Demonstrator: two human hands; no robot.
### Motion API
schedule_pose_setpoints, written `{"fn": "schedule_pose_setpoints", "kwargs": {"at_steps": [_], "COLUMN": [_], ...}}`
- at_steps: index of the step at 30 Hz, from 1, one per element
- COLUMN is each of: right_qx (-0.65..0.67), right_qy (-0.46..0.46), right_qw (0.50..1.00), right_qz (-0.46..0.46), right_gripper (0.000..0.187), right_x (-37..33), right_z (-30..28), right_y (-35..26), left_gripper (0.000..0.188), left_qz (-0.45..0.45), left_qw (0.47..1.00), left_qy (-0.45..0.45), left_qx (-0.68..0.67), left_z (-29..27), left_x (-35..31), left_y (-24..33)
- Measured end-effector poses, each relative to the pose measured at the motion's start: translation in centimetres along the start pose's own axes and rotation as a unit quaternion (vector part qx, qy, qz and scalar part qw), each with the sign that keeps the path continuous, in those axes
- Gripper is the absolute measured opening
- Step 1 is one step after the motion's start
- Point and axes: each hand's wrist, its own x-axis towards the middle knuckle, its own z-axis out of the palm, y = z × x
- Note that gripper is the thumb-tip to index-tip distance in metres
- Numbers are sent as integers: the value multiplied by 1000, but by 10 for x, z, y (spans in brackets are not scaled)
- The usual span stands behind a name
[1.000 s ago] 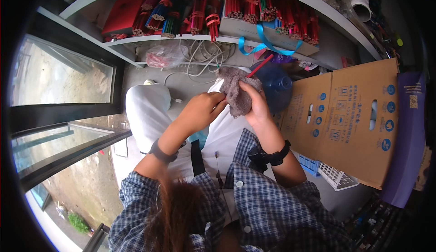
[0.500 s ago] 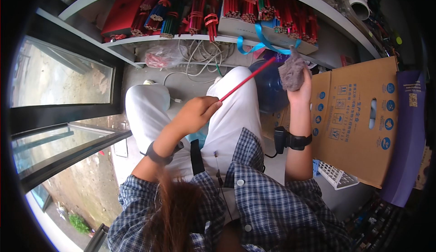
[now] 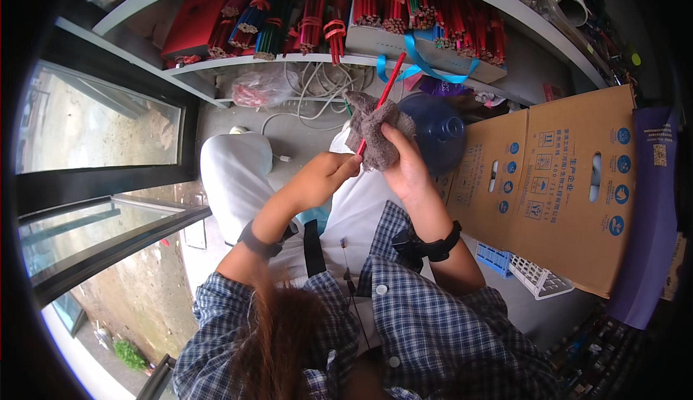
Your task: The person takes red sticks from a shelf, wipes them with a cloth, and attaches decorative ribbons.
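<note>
A thin red stick [image 3: 390, 82] slants up and away in front of my knees; I cannot tell what kind of stick it is. My left hand [image 3: 325, 176] pinches its near end between thumb and fingers. A greyish-brown cloth [image 3: 379, 129] lies in my right hand [image 3: 406, 160], with the thumb pressed on top of it. The stick's lower half rests against the cloth, and its far tip sticks out beyond. Both hands are close together above my white trousers [image 3: 361, 205]. The fingers of my right hand beneath the cloth are hidden.
On the shelf [image 3: 289, 59] ahead stand several bundles of red sticks [image 3: 314, 18], with blue and green ones among them. A blue water jug [image 3: 432, 137] is just right of my hands. Farther right are a cardboard box [image 3: 548, 183] and a white basket [image 3: 538, 276]. White cables [image 3: 317, 86] lie below the shelf.
My right hand has come left and nearer with the cloth, from beyond the stick's far tip to its lower part. The stick has tilted more steeply; my left hand keeps its hold.
</note>
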Motion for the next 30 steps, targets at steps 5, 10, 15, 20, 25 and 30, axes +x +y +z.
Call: {"fn": "schedule_pose_setpoints", "kwargs": {"at_steps": [5,10,15,20,25,30], "right_qx": [9,-3,-62,-131,-525,-710], "right_qy": [2,22,72,47,-13,-63], "right_qw": [1000,1000,995,987,798,642], "right_qz": [7,-17,-12,-85,-297,-284], "right_gripper": [29,27,27,42,60,63], "right_x": [-1,-2,-3,2,-5,-10], "right_z": [1,8,10,6,12,4], "right_y": [1,8,13,5,-22,-35], "left_gripper": [42,39,36,34,23,33], "left_qz": [-28,-13,37,64,76,228], "left_qw": [999,998,987,994,975,846], "left_qy": [-24,-31,-50,-60,205,436], "left_qx": [5,46,145,59,-36,205], "left_z": [-6,1,13,10,-10,-24], "left_x": [0,2,3,6,9,5], "left_y": [-3,-4,-6,-7,-18,5]}}
